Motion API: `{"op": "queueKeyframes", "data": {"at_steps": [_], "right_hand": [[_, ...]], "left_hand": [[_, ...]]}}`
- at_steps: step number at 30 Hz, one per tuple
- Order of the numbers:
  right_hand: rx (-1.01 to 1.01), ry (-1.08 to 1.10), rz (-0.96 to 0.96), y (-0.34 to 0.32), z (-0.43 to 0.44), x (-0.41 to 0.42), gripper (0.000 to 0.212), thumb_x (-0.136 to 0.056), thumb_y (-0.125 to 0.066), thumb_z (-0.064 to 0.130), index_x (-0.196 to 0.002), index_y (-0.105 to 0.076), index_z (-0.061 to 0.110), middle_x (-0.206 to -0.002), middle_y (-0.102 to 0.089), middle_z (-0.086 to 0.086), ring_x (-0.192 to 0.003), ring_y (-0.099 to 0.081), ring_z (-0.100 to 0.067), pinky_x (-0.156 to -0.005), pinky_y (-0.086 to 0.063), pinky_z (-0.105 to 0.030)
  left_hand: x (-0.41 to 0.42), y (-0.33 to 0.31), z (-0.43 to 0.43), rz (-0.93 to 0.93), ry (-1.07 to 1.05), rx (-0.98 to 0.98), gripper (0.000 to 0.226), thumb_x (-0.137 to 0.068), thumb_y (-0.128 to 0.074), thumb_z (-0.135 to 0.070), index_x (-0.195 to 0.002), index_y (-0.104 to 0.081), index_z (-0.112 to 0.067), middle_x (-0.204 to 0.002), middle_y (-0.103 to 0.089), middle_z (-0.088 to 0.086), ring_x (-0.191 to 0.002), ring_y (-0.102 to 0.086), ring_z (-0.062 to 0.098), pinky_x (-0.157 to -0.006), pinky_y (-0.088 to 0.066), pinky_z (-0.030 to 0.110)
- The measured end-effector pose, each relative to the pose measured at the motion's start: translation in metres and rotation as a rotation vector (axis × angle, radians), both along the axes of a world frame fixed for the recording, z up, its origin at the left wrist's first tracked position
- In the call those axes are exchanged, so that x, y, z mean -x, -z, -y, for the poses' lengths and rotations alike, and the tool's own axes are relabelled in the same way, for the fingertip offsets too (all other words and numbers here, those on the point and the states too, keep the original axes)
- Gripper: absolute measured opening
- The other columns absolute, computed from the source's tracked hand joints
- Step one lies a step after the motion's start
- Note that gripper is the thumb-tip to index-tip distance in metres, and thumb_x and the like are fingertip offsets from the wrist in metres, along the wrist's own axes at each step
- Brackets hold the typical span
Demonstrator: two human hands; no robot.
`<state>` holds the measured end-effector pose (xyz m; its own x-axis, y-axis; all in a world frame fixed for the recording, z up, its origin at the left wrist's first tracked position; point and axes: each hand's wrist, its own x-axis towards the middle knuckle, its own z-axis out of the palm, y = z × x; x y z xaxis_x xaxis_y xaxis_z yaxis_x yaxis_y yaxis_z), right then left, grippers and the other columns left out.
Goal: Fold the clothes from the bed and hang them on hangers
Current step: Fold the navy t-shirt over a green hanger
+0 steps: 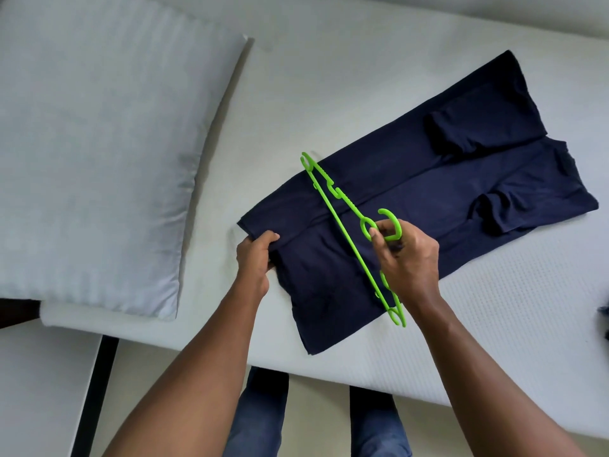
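As far as I can judge from my feed, the work sits about midway for this one piece. Widest in view is the white bed [362,77], with a pale striped pillow [99,143] lying at its left, well apart from the clothing. On the right half of the mattress a navy garment [428,179] lies flat and slantwise. It is folded lengthwise with both sleeves turned in on top, so I count the folding as done or nearly so. Across its near end a bright green hanger [333,216] runs diagonally, its hook sticking out to the right. I cannot tell whether the bar rests on the cloth or hovers just above it. None of the fabric passes through or over the hanger, so the hanging is not yet done, and I judge that to be the step in hand. The left hand [255,258] has its fingers curled round the garment's near left corner, gripping the edge. The right hand [408,258] pinches the hanger at the neck just below the hook, thumb and fingers closed on the plastic. At the right border a small scrap of dark cloth [604,311] shows, perhaps another piece waiting, though too little is visible to say.
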<state>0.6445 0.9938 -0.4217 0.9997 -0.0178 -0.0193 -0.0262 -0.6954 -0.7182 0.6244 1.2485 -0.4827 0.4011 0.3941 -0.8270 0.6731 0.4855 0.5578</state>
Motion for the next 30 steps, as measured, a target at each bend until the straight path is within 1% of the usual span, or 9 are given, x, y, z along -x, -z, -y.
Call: {"op": "queueKeyframes", "data": {"at_steps": [5, 9, 14, 18, 21, 23, 25, 27, 30], "right_hand": [[-0.034, 0.002, -0.003, 0.003, 0.003, -0.003, 0.006, -0.097, -0.075, 0.021, -0.093, -0.074, 0.018, -0.074, -0.065, 0.01, -0.063, -0.063, -0.009, -0.061, -0.052, -0.024], [-0.045, 0.009, -0.005, 0.006, 0.008, -0.005, 0.006, -0.096, -0.076, 0.023, -0.092, -0.075, 0.018, -0.073, -0.066, 0.008, -0.062, -0.064, -0.01, -0.06, -0.054, -0.031], [-0.053, 0.052, -0.005, 0.011, 0.015, -0.003, 0.009, -0.098, -0.074, 0.027, -0.096, -0.077, 0.018, -0.076, -0.07, 0.008, -0.064, -0.067, -0.008, -0.061, -0.054, -0.031], [-0.061, 0.042, 0.044, 0.007, 0.007, 0.007, 0.008, -0.098, -0.075, 0.02, -0.097, -0.076, 0.013, -0.079, -0.066, 0.011, -0.067, -0.06, 0.004, -0.065, -0.041, -0.006], [-0.098, 0.029, 0.059, 0.005, 0.001, 0.011, 0.008, -0.097, -0.075, 0.021, -0.099, -0.076, 0.013, -0.082, -0.068, 0.01, -0.068, -0.063, 0.0, -0.063, -0.046, -0.011], [-0.138, 0.001, 0.066, 0.004, 0.0, 0.013, 0.009, -0.096, -0.077, 0.023, -0.1, -0.076, 0.015, -0.086, -0.071, 0.01, -0.071, -0.067, -0.006, -0.062, -0.055, -0.022], [-0.166, -0.055, 0.06, 0.005, -0.002, 0.017, 0.015, -0.094, -0.079, 0.027, -0.103, -0.076, 0.016, -0.09, -0.072, 0.012, -0.073, -0.069, -0.008, -0.063, -0.059, -0.028], [-0.175, -0.103, 0.039, 0.007, -0.004, 0.021, 0.018, -0.092, -0.081, 0.027, -0.106, -0.075, 0.016, -0.093, -0.072, 0.011, -0.075, -0.069, -0.01, -0.063, -0.06, -0.033], [-0.17, -0.169, 0.031, 0.01, -0.007, 0.023, 0.024, -0.088, -0.081, 0.024, -0.109, -0.074, 0.014, -0.095, -0.07, 0.007, -0.078, -0.067, -0.012, -0.066, -0.059, -0.034]], "left_hand": [[-0.018, -0.011, 0.031, 0.123, 0.18, -0.346, 0.012, -0.078, -0.074, -0.011, -0.088, -0.07, -0.015, -0.088, -0.076, 0.0, -0.086, -0.072, 0.023, -0.081, -0.062, 0.043], [-0.056, -0.021, 0.082, 0.183, 0.543, -0.596, 0.026, -0.078, -0.077, -0.016, -0.102, -0.068, -0.012, -0.1, -0.075, 0.006, -0.093, -0.069, 0.027, -0.084, -0.056, 0.035], [-0.083, -0.013, 0.12, 0.06, 0.537, -0.085, 0.023, -0.073, -0.074, -0.02, -0.093, -0.061, -0.018, -0.102, -0.067, 0.004, -0.099, -0.063, 0.027, -0.08, -0.049, 0.036], [-0.081, -0.013, 0.119, 0.091, 0.381, 0.346, 0.004, -0.085, -0.056, -0.018, -0.087, -0.055, -0.022, -0.107, -0.059, 0.004, -0.12, -0.056, 0.032, -0.102, -0.044, 0.058], [-0.078, -0.013, 0.117, 0.091, 0.35, 0.477, 0.023, -0.103, -0.037, -0.024, -0.09, -0.056, -0.025, -0.112, -0.061, -0.002, -0.113, -0.06, 0.026, -0.093, -0.052, 0.062], [-0.078, -0.011, 0.11, 0.091, 0.299, 0.581, 0.035, -0.105, -0.033, -0.043, -0.113, -0.064, -0.03, -0.124, -0.061, -0.003, -0.115, -0.059, 0.025, -0.088, -0.052, 0.056], [-0.079, -0.007, 0.103, 0.11, 0.266, 0.696, 0.061, -0.098, -0.034, -0.064, -0.147, -0.053, -0.034, -0.153, -0.049, 0.001, -0.139, -0.047, 0.035, -0.105, -0.041, 0.067], [-0.081, -0.01, 0.098, 0.152, 0.239, 0.779, 0.079, -0.09, -0.032, -0.077, -0.155, -0.046, -0.033, -0.166, -0.035, 0.007, -0.149, -0.033, 0.043, -0.118, -0.025, 0.069], [-0.085, -0.018, 0.095, 0.182, 0.211, 0.776, 0.107, -0.08, -0.029, -0.094, -0.154, -0.048, -0.019, -0.159, -0.043, 0.018, -0.146, -0.041, 0.043, -0.12, -0.029, 0.062]]}}
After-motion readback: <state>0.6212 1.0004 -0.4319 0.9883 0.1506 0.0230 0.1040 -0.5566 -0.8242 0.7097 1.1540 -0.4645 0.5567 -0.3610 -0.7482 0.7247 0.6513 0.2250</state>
